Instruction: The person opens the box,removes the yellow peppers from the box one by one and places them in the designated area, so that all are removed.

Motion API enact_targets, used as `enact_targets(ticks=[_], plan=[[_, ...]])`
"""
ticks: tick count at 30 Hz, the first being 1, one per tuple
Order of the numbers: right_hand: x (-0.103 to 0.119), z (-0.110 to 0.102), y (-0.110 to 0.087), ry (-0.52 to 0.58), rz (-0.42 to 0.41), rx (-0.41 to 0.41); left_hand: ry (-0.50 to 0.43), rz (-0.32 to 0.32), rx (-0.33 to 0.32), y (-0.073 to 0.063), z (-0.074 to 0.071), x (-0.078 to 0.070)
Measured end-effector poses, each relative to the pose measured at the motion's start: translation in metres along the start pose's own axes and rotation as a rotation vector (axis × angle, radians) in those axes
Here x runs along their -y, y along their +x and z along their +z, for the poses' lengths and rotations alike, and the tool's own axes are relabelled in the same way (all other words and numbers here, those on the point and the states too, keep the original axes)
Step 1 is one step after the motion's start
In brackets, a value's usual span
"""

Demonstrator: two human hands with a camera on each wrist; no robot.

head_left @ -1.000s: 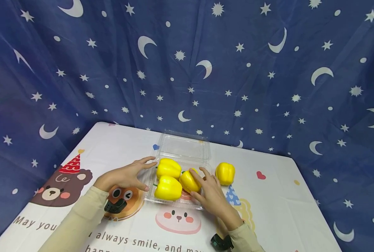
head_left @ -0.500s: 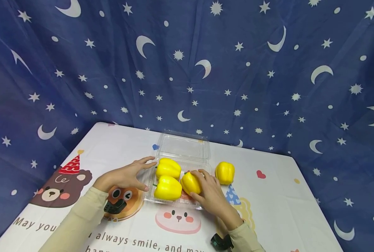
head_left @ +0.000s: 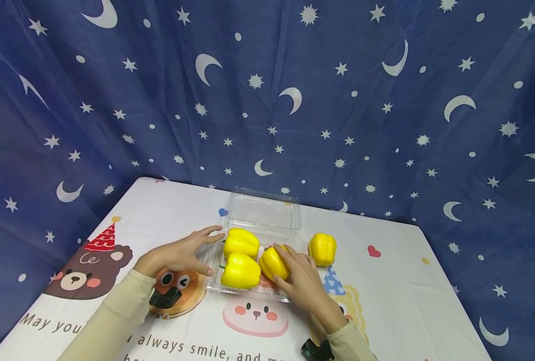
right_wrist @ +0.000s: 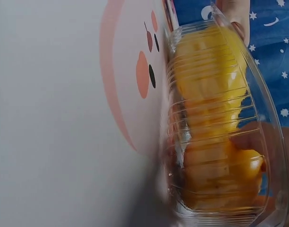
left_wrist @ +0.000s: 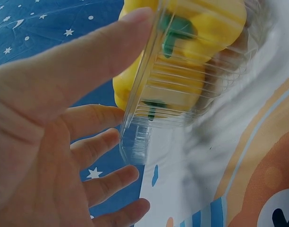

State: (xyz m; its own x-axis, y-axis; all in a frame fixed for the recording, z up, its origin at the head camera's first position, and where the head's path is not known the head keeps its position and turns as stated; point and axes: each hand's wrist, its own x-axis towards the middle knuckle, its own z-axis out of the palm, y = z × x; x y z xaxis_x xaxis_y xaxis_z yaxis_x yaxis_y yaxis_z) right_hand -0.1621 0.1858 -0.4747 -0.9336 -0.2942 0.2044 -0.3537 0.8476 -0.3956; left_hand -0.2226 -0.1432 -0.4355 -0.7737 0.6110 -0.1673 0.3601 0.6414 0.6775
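Right hand [head_left: 303, 279] curls round a yellow pepper [head_left: 273, 264], turned slightly since one second ago, inside the clear container [head_left: 275, 237]. Left hand [head_left: 181, 254], spread and holding nothing, unchanged at container's left rim. White printed counter [head_left: 398, 281]; blue curtain [head_left: 321, 50] beyond far edge.

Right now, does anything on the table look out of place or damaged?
Only one yellow pepper looks out of place: it sits on the tablecloth beside the open plastic box, while three others are inside. No damage shows.

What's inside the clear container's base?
Three yellow peppers: the far-left pepper, the near-left pepper, and the right pepper, gripped by the right hand. That hand covers part of the right pepper; the peppers hide much of the base.
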Motion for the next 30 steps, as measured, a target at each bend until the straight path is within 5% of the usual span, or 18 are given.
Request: enact_targets(ticks=[30], plan=[[0.001, -0.013, 0.003, 0.089, -0.034, -0.268, 0.017, 0.001, 0.002, 0.000, -0.001, -0.001]])
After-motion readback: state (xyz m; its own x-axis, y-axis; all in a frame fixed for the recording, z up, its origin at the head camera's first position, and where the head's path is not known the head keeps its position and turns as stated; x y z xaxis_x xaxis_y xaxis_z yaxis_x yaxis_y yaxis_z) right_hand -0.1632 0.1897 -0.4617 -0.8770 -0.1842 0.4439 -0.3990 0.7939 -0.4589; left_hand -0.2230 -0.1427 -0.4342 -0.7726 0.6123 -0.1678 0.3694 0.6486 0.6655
